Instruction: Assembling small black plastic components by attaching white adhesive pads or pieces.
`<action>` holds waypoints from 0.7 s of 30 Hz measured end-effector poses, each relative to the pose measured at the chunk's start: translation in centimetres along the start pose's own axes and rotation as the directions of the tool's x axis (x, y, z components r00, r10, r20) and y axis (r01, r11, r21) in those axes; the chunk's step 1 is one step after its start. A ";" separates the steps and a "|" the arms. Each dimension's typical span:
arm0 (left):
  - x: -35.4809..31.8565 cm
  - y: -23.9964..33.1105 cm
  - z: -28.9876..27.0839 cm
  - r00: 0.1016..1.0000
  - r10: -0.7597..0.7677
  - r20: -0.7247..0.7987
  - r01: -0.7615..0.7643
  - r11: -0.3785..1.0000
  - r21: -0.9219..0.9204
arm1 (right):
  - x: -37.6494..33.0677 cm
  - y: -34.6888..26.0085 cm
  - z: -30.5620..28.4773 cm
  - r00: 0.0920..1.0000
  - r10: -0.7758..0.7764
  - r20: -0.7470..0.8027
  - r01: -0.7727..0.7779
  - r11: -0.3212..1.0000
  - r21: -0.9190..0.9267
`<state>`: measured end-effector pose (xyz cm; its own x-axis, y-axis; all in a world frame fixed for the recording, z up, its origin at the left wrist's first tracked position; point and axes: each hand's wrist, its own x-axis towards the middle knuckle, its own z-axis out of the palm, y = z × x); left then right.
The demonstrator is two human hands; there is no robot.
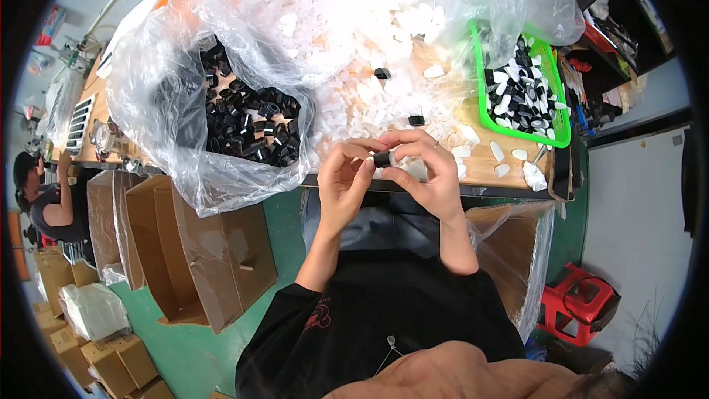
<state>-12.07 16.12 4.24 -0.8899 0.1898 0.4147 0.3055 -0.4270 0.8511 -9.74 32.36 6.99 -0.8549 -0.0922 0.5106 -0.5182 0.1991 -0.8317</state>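
At the table's near edge, a small black ring-shaped plastic part (pixel 381 159) is held between my two hands. My left hand (pixel 344 181) pinches its left end with thumb and fingers. From the other side, my right hand (pixel 434 174) closes its fingertips on a small whitish piece (pixel 392 157) against the part's right end; its exact shape is hidden by the fingers. Just beyond my hands lies a black ring part (pixel 416 120), and another black part (pixel 382 73) sits farther back. Around them spreads a heap of small white and translucent plastic pieces (pixel 347 114).
A clear plastic bag (pixel 173 114) of black parts (pixel 255 122) lies on the left. To the right stands a green basket (pixel 563 122) of black and white pieces. Cardboard boxes (pixel 221 258) stand below the table, with a red stool (pixel 580 303) on the right. Another person (pixel 59 210) sits far left.
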 end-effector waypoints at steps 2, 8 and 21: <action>0.2 0.5 0.0 0.999 -0.031 0.010 0.030 0.999 0.042 | -0.5 0.7 0.0 0.990 0.142 -0.029 -0.136 0.979 0.152; 0.3 1.8 0.0 0.998 -0.051 0.042 0.041 0.979 0.201 | -0.8 0.5 0.5 0.943 0.331 -0.042 -0.278 0.849 0.449; 0.3 1.1 -1.1 0.990 -0.118 0.084 0.112 0.991 0.071 | -0.9 1.0 1.1 0.931 0.344 -0.120 -0.246 0.838 0.488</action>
<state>-12.40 14.76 4.98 -0.8880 0.3123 0.3374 0.2274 -0.3394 0.9127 -9.52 31.58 5.47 -0.9714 0.0997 0.2156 -0.2355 -0.2862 -0.9288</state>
